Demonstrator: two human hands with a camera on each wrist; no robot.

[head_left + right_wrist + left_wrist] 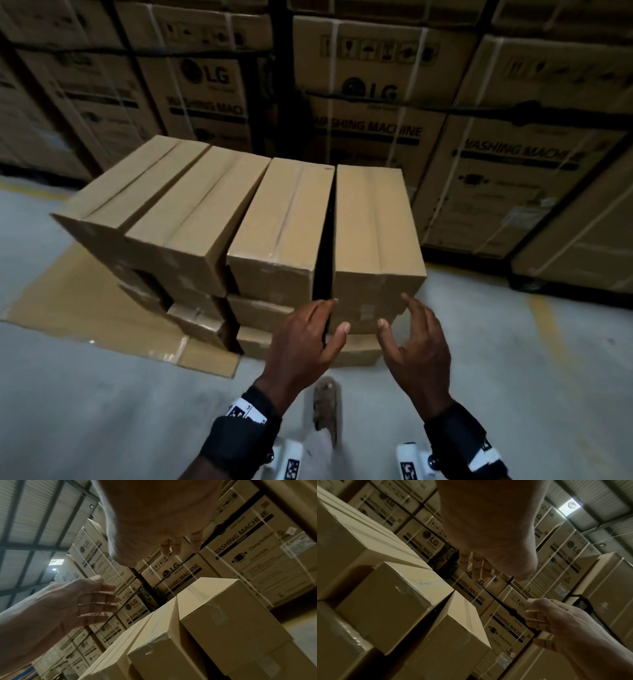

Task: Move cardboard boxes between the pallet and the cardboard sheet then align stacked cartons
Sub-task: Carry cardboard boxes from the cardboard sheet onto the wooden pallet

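A person's left hand (301, 339) and right hand (416, 346) hover, fingers spread wide and holding nothing, just in front of a stack of plain brown cardboard cartons (239, 219) in a warehouse. The stack sits on a flattened brown cardboard sheet (68, 301) laid on the pale concrete floor (85, 411). Four cartons form the top row; a dark narrow gap separates the rightmost carton (373, 233) from its neighbour (284, 233), and the left hand's fingers (325, 305) reach at that gap, whether touching cannot be told. From the head view alone come the sheet, the floor and the lower tiers, which sit unevenly. The wrist views instead look upward, showing a ribbed metal roof (34, 513) with a bright skylight (570, 507), and tall strapped washing-machine boxes (423, 539) behind the stack. The lower cartons are partly hidden by the hands, and no pallet can be made out in the dim light.
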